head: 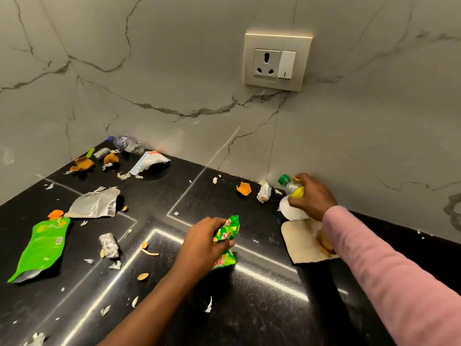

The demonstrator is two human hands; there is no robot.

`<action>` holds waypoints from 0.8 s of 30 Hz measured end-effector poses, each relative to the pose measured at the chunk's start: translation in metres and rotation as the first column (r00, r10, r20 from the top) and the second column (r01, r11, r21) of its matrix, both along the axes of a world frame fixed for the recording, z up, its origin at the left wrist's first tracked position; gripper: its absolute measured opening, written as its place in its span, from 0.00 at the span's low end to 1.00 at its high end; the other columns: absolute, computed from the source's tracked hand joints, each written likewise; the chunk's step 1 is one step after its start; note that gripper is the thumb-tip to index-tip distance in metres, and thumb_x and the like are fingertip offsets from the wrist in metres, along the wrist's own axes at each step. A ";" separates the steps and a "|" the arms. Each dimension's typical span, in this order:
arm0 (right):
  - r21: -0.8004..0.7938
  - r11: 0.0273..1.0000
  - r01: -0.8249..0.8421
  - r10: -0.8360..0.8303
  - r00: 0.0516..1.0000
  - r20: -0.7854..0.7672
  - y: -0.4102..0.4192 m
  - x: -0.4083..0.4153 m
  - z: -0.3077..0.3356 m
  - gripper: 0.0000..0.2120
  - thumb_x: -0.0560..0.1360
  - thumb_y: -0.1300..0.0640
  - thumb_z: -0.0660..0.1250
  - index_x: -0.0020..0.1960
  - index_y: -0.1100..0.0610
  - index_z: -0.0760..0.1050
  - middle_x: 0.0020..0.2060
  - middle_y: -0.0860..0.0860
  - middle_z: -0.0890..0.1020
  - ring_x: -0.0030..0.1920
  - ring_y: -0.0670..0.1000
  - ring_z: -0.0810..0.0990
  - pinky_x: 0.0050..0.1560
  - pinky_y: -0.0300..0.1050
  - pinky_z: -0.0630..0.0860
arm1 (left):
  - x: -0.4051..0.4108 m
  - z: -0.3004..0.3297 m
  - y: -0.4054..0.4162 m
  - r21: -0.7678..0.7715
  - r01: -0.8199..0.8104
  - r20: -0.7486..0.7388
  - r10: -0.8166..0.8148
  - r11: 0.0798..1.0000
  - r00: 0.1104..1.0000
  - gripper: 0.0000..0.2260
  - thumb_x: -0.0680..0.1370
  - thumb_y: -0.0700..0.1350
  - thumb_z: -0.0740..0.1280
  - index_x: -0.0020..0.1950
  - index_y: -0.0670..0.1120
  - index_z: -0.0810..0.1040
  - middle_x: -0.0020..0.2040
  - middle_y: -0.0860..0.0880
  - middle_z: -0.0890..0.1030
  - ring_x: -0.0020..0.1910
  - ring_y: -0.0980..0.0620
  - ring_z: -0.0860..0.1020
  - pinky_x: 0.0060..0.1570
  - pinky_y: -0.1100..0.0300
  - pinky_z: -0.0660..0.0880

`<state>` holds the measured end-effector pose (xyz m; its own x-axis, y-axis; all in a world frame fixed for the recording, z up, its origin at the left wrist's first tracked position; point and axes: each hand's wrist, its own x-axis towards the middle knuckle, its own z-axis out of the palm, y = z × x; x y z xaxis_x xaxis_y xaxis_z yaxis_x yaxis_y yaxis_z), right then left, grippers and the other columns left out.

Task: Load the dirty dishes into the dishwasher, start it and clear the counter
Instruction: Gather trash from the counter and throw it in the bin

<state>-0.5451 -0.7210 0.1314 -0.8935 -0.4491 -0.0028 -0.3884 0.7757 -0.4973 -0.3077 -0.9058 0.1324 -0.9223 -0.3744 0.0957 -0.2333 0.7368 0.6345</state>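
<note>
On the black counter (pixel 224 308), my left hand (pixel 199 245) grips a crumpled green snack wrapper (pixel 227 233) near the middle. At the right, by the wall, my right hand (pixel 311 196) holds a small green-capped bottle (pixel 287 183) with a yellow label, together with a white crumpled paper (pixel 291 211). Just below that hand lies a beige paper sheet (pixel 299 243) with food scraps on it, partly hidden by my pink sleeve.
Litter is spread over the counter: a green pouch (pixel 42 248), a silver foil bag (pixel 94 203), foil balls (pixel 109 244) (pixel 264 193), orange peels (pixel 244 188), a white packet (pixel 149 162), a clear bottle (pixel 128 144) in the far corner. A wall socket (pixel 277 62) sits above.
</note>
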 end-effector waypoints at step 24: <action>0.511 0.854 -0.101 0.089 0.995 0.048 0.058 0.051 -0.020 0.36 0.70 0.48 0.73 0.70 0.51 0.57 0.62 0.57 0.70 0.62 0.59 0.69 0.61 0.58 0.68 | -0.224 -0.009 0.058 -0.356 0.722 0.440 -0.575 0.593 0.690 0.27 0.71 0.44 0.75 0.68 0.44 0.70 0.75 0.47 0.65 0.72 0.47 0.63 0.68 0.53 0.65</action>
<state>-0.4944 -0.6631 0.1116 -0.8435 -0.4616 -0.2748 -0.4672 0.8828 -0.0489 -0.5313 -0.8475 0.1236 -0.9118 0.3619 -0.1939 0.3351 0.9289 0.1577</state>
